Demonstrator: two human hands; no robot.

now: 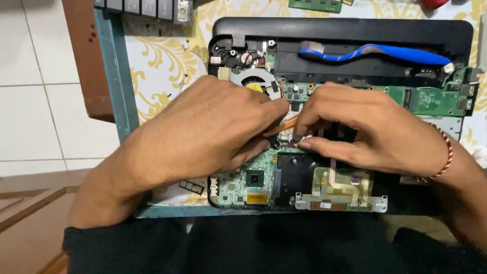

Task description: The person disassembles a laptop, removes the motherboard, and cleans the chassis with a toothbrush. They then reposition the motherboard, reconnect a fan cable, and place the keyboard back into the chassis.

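Head view of an opened laptop base [345, 30] lying on a table with a yellow-patterned white covering [162, 66]. The green motherboard [238, 185] is exposed inside the black shell, with a round cooling fan [253, 81] at its upper left and a copper heat pipe [285, 123] running down from the fan toward the board's centre. Both bare hands meet over this central area. The left hand [203, 127] lies palm down across the left part of the board, its thumb and forefinger brought together at the lower end of the heat pipe, where a small black part with a thin red wire [289, 145] sits; whether they truly grip it cannot be told. The right hand [365, 127], with a red and white thread bracelet [446, 155] on its wrist, reaches in from the right, its fingertips [303, 145] curled down and pinched close beside the same spot, touching the wire area. A blue toothbrush [385, 52] rests in the battery bay along the far edge. A metal bracket [340, 203] spans the near edge. A row of dark keys [137, 7] lies at the upper left.
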